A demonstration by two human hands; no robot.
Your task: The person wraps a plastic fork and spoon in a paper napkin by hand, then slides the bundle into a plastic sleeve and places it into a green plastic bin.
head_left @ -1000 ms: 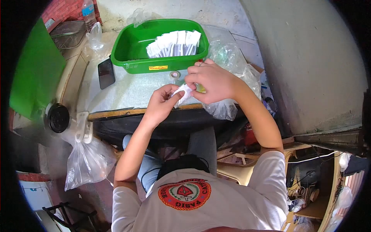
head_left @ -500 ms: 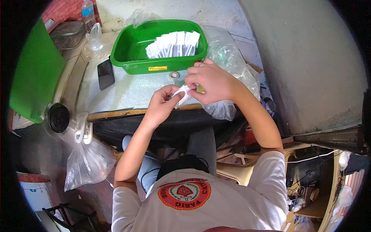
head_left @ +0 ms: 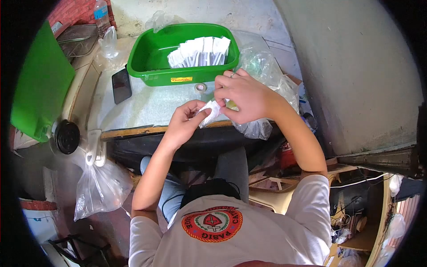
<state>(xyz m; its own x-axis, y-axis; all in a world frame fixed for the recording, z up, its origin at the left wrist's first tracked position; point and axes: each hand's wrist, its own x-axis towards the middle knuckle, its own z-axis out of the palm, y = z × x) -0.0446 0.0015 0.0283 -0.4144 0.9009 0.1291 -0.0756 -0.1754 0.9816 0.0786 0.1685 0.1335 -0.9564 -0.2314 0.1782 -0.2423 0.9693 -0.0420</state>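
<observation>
Both hands meet over the near edge of the table [head_left: 133, 109]. My left hand [head_left: 184, 122] pinches one end of a small white folded packet [head_left: 210, 112]. My right hand [head_left: 243, 97], a ring on one finger, grips the packet's other end from above. Behind the hands stands a green plastic basin [head_left: 151, 53] holding a row of several similar white packets [head_left: 200, 51]. A small roll of clear tape [head_left: 201, 86] lies just in front of the basin, left of my right hand.
A dark phone [head_left: 122, 84] lies left of the basin. Clear plastic bags [head_left: 267, 71] are heaped at the table's right end under my right wrist. Another bag [head_left: 100, 187] hangs below the table's left corner. A green board [head_left: 40, 84] leans at the far left.
The hands and the packet have shifted very slightly to the right and down; both keep their grip on the packet.
</observation>
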